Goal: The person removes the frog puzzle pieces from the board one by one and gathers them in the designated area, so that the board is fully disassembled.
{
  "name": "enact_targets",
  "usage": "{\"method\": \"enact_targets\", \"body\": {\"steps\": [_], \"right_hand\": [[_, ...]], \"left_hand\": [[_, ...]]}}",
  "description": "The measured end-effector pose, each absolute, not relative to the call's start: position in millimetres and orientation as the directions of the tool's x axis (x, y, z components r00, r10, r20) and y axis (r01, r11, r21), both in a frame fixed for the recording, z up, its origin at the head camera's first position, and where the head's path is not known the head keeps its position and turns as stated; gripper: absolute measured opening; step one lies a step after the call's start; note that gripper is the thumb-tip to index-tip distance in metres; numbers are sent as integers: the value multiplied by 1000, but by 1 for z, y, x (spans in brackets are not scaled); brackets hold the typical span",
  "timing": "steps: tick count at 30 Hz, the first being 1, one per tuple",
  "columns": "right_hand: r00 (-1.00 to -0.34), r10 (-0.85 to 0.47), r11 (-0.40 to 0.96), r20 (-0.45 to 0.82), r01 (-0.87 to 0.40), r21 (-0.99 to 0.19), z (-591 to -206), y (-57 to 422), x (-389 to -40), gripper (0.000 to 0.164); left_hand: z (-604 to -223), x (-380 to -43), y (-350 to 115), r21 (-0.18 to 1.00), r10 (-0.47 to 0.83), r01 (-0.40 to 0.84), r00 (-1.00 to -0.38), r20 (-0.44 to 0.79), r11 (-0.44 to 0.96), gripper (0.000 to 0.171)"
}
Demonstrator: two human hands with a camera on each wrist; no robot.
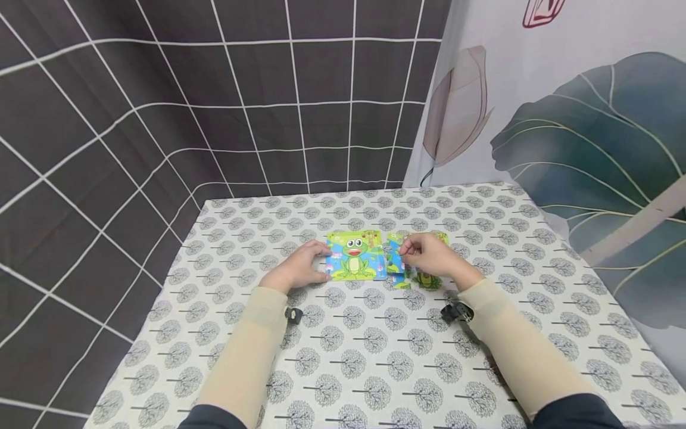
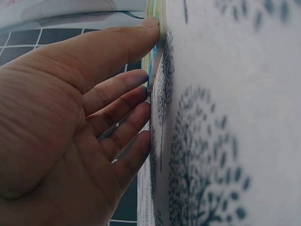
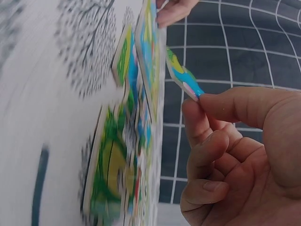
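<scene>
A square frog picture board (image 1: 355,256) lies on the patterned tablecloth. My left hand (image 1: 300,265) rests at its left edge, thumb and extended fingers touching the side. In the left wrist view, the thumb (image 2: 146,28) meets the board's edge, with the fingers stretched out beyond it. Between thumb and forefinger, my right hand (image 1: 429,253) pinches a blue-and-green jigsaw piece (image 3: 182,74), raised above the cloth in the right wrist view. Beneath and beside this hand lie several jigsaw pieces, including a green one with part of a frog (image 1: 429,280), partly hidden by the hand.
A white tablecloth (image 1: 354,363) with grey tree prints covers the table. Behind it hangs a dark curtain (image 1: 268,125) with white grid lines. A pale curtain (image 1: 536,77) with large leaf prints hangs at the right.
</scene>
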State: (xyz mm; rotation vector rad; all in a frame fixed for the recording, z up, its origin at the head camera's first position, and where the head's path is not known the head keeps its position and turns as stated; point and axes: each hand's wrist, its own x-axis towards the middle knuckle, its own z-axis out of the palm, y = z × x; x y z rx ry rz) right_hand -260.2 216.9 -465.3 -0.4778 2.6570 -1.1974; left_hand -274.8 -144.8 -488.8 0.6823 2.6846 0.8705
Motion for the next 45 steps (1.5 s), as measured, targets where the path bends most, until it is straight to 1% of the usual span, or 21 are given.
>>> {"method": "enact_targets", "body": {"steps": [13,21,27,36,45], "right_hand": [[-957,-290,654,-26,-178,-735,-468,259,-250,5],[-952,-300,677,-57,-171,-716,-466,282,-243,4],[-939,-338,666,-55,-198,-719,-465,299,-237,4],[-934,-333,665,-130,-135,-734,-467,321,-229,6],[-929,-320,650,-184,-74,-756,-471,330,-226,16]], "left_hand": [[-489,-275,-144,606,491,349,-867,-81,715,66],[-489,-275,-145,613,493,348,-866,-79,709,65],[-489,-274,-145,611,492,347,-867,-80,711,67],[-488,-274,-145,608,495,348,-865,-86,714,67],[-487,-272,-145,610,499,357,-863,-75,708,66]]}}
